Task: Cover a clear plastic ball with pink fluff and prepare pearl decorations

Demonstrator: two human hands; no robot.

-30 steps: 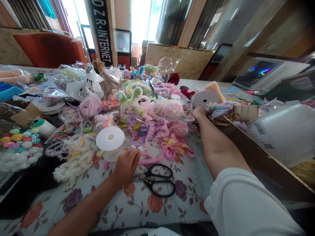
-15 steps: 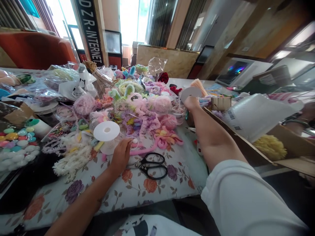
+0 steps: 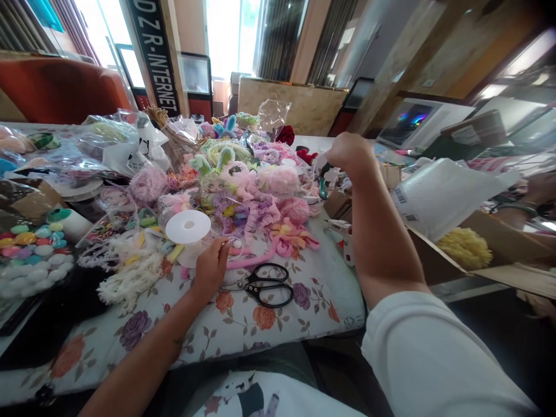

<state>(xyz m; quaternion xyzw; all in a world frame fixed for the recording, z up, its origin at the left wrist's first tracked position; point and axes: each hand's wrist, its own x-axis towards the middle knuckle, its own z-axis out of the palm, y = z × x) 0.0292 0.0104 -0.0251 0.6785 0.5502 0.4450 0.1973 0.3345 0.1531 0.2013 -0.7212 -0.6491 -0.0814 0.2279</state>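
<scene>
The left hand (image 3: 211,267) pinched a strand of white beads (image 3: 235,238) in narrowly closed fingers, around the middle of the floral-covered tabletop (image 3: 195,341), just beside a white spool (image 3: 198,233). The right hand (image 3: 351,155) was stretched toward the tabletop's far right corner, its fingers bent; whether they gripped anything, I could not tell.

A sharp pull by the left hand could have snagged the strand on the fuzzy pink strip (image 3: 256,259) beneath it, or tipped the spool. The black-handled scissors (image 3: 256,284) lay near that wrist, blades toward it, so a careless drop of the arm risked a scratch. Beside the tabletop's right edge, a white-and-red tool (image 3: 348,250) might have been knocked off by the right forearm.

The right fingertips were hidden, the strand's path toward the spool was unclear, and the carton (image 3: 512,237) at right was cut off by blur.
</scene>
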